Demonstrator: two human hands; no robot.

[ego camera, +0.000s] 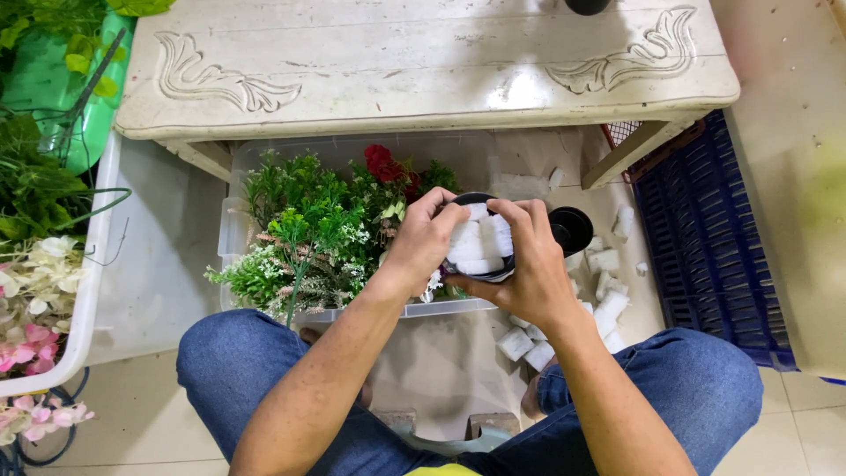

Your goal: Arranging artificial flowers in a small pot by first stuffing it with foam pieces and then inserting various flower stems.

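Note:
A small black pot [483, 201] packed with white foam pieces [478, 242] is held above a clear plastic bin [264, 159]. My right hand [524, 264] cups the pot from below and the side. My left hand [425, 236] grips its near rim, thumb and fingers pressing on the foam. The bin below holds green artificial plants [304, 234] with small white blossoms and a red flower [381, 162].
A second black pot [573, 227] sits on the floor right of the bin, with loose white foam chunks [608, 304] around it. A carved white table [423, 62] stands ahead. A blue crate [705, 238] is at the right. A white tray [88, 291] of flowers is at the left.

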